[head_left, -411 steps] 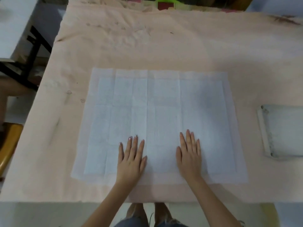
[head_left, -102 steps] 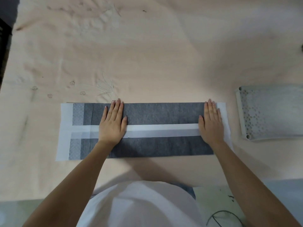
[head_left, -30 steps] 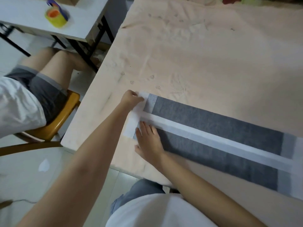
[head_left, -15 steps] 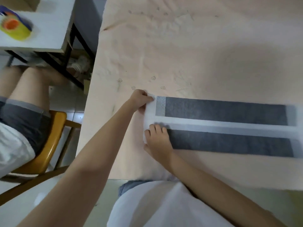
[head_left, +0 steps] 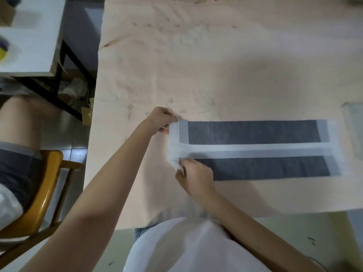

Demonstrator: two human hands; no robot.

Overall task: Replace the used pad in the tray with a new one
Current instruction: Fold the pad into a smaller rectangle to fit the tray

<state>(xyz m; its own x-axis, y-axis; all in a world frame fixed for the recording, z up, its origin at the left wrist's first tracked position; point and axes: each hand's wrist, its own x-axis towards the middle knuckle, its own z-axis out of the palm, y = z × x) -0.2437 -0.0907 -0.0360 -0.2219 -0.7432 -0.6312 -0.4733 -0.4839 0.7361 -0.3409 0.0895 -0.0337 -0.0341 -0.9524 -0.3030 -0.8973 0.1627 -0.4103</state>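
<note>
Pad: the folded pad [head_left: 255,150] lies flat on the tabletop [head_left: 216,65] as a long strip — two dark grey bands with a white band between them, and white borders at both ends. It runs from your hands at its left end toward the tray at the right.

Left hand: your left hand [head_left: 162,119] reaches across from the lower left with the arm nearly straight. Its fingers are curled and they pinch the far corner of the pad's left end; the white edge there is a little lifted from the tabletop.

Right hand: your right hand [head_left: 194,175] comes from the lower right, the forearm crossing in front of your body. The fingers are bent and they pinch the near corner of the same left end, where the white material is wrinkled.

Both hands: they are near each other, one at each corner of the short edge, and they do not touch.

Tray: only a pale, blurred part of the tray [head_left: 353,132] shows at the right border, just beside the pad's right end.

Surroundings: a seated person on a yellow chair [head_left: 47,185] is at the left — beside a white side table [head_left: 33,36].
</note>
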